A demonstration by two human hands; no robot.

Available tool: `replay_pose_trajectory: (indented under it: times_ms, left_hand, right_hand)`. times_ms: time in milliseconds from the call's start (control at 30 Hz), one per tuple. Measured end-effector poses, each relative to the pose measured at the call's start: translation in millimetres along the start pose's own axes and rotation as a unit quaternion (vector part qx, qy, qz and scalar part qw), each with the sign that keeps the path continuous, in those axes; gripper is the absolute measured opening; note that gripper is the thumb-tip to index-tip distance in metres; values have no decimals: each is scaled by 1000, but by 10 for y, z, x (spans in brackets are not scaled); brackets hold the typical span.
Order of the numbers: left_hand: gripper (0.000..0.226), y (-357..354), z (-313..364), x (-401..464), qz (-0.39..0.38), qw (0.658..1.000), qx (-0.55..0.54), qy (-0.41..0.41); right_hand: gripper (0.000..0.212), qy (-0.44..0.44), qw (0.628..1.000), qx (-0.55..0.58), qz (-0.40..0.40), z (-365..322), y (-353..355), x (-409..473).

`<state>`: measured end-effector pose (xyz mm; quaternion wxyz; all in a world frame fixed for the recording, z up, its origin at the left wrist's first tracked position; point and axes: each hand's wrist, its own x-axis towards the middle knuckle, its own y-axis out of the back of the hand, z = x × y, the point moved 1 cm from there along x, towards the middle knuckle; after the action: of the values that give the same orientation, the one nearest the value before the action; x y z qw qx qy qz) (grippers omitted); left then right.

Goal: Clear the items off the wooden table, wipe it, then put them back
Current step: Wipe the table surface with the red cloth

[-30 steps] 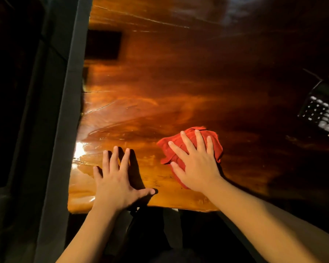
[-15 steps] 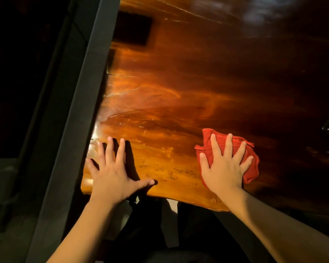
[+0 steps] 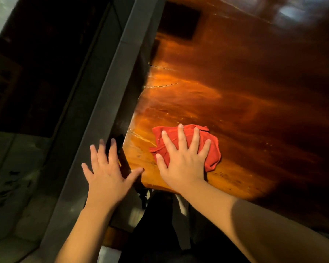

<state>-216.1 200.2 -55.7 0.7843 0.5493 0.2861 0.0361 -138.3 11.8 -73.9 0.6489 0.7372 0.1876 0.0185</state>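
Note:
The glossy wooden table [image 3: 226,95] fills the right and upper part of the head view. A crumpled red cloth [image 3: 210,147] lies near the table's front left corner. My right hand [image 3: 180,160] presses flat on the cloth with fingers spread and straight. My left hand [image 3: 107,173] is spread just past the table's left edge, over the grey ledge; its thumb reaches the table's corner. Whether the palm touches anything I cannot tell; the hand is blurred.
A grey ledge or frame [image 3: 103,111] runs diagonally along the table's left side, with dark glass [image 3: 46,63] beyond it. A dark rectangular patch [image 3: 179,19] shows at the table's far left. Below the front edge are my dark-clothed legs [image 3: 156,230].
My right hand has slid the red cloth left toward the table's front left corner. My left hand has come off the tabletop to the left edge. The calculator at the right has left the view.

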Motion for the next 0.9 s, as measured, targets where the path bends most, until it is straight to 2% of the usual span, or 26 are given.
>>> replay_pose_trajectory:
  times_ms: [67, 167, 367, 500, 567, 733, 900]
  left_hand:
    - [95, 52, -46, -13, 28, 999, -29, 7]
    - [85, 95, -58, 0, 38, 997, -72, 12]
    - [93, 36, 155, 68, 16, 997, -68, -26]
    - [91, -35, 331, 132, 7, 999, -34, -41]
    - [88, -52, 392, 149, 4, 998, -12, -55]
    - [85, -49, 625, 180, 9, 997, 21, -79]
    - [84, -71, 1089, 160, 8, 989, 38, -142]
  right_hand:
    - [68, 35, 999, 7, -1, -198, 11, 22]
    - [67, 76, 997, 23, -10, -399, 12, 35]
    - [68, 240, 970, 0, -47, -317, 19, 0]
    - [48, 296, 953, 14, -57, -79, 37, -73]
    - [43, 283, 957, 39, -47, 82, 41, -147]
    - [57, 194, 978, 45, -59, 654, 18, -372]
    - [58, 115, 991, 53, -44, 1270, 35, -595]
